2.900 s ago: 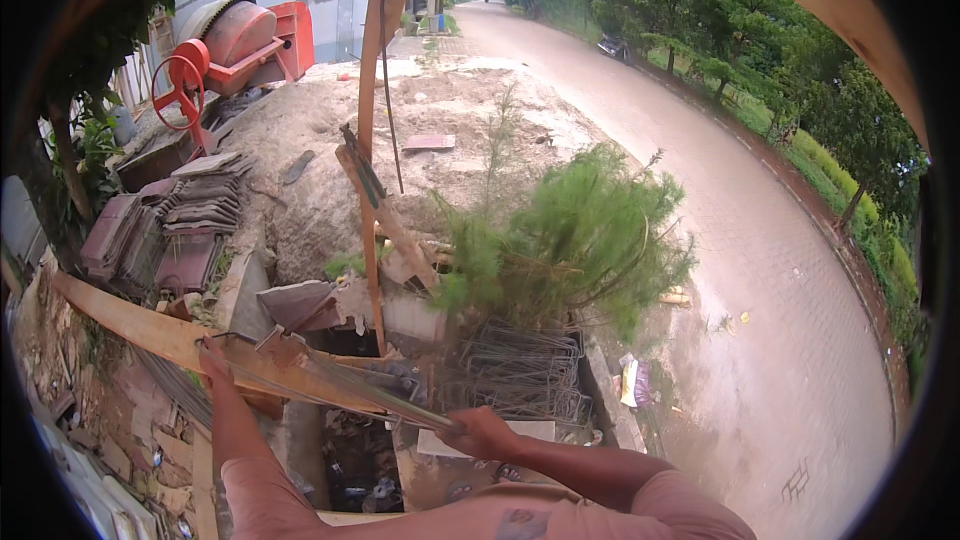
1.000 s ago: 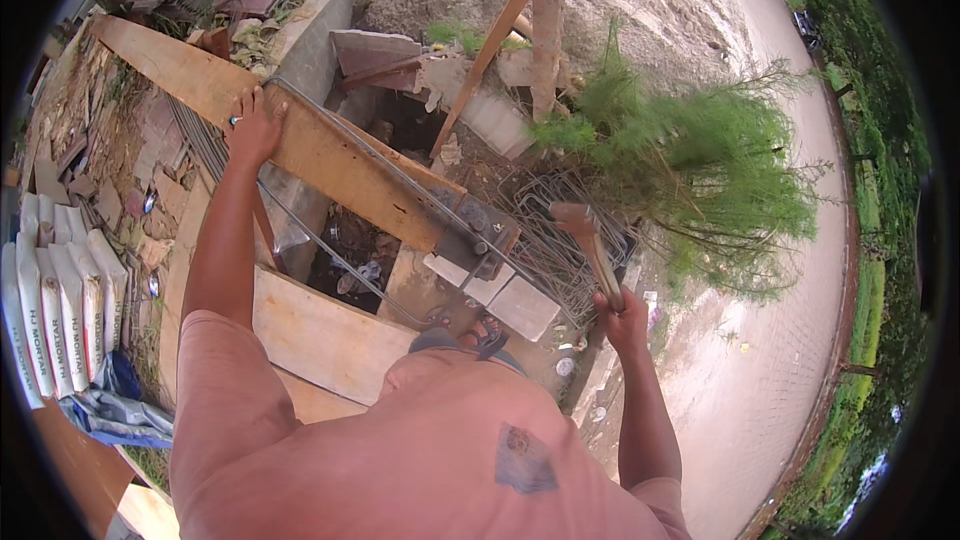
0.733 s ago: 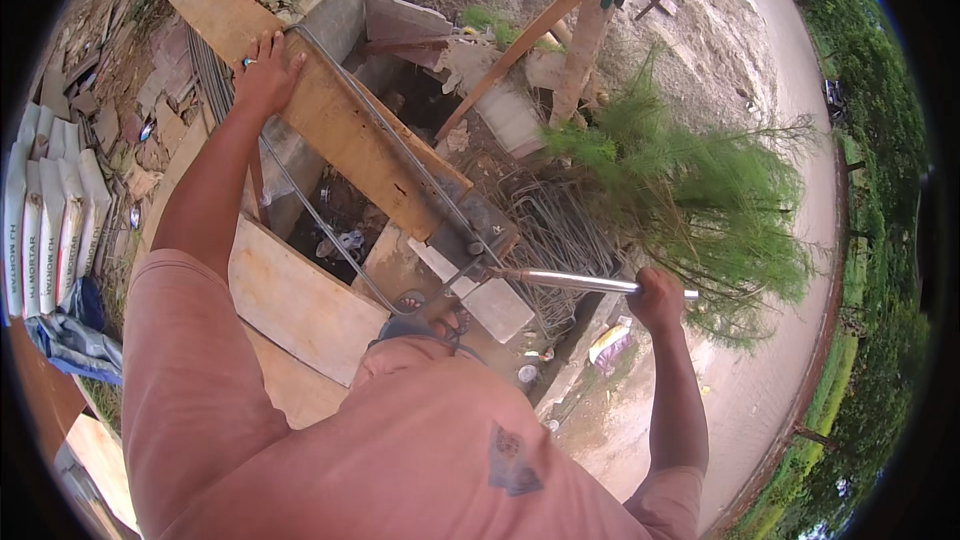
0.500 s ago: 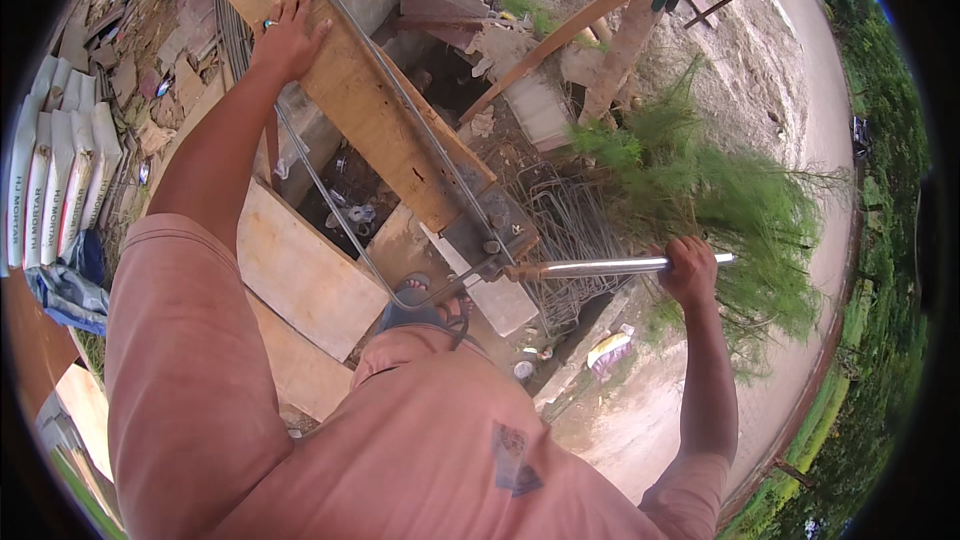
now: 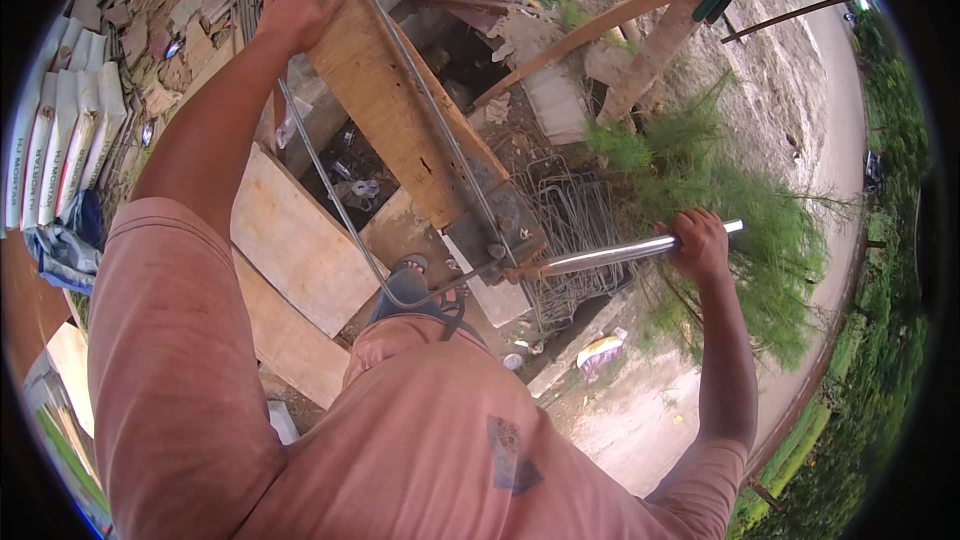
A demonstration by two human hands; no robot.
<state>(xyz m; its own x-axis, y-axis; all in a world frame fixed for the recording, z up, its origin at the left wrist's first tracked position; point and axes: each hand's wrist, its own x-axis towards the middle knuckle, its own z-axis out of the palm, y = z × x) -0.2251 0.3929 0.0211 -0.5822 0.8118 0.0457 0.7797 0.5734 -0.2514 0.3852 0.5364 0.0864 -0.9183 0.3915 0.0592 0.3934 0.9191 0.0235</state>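
My left hand (image 5: pixel 300 10) lies on a long wooden plank (image 5: pixel 370 105) at upper centre, fingers spread, beside a bent steel rod (image 5: pixel 430 100). The rod runs along the plank to a dark metal fixture (image 5: pixel 510 225) at its lower end and continues in a bent loop toward my body. My right hand (image 5: pixel 700 240) grips a shiny metal bar tool (image 5: pixel 610 258), whose rusty end rests at the fixture and rod. Under the bar lies a pile of bent rebar pieces (image 5: pixel 570 205). Whether the bar touches the rod is hard to make out.
Stacked white sacks (image 5: pixel 60 140) stand at left above a blue sheet (image 5: pixel 70 255). Pale boards (image 5: pixel 295 240) lie beside a dark pit (image 5: pixel 350 175). A leafy branch (image 5: pixel 730 190) is at right near the paved road (image 5: pixel 840 120). Crossed timber posts (image 5: pixel 660 45) stand at top right.
My right hand has moved up and right with the bar, which swung from upright to nearly level at the fixture. The view has tilted down; my left hand remains on the plank.
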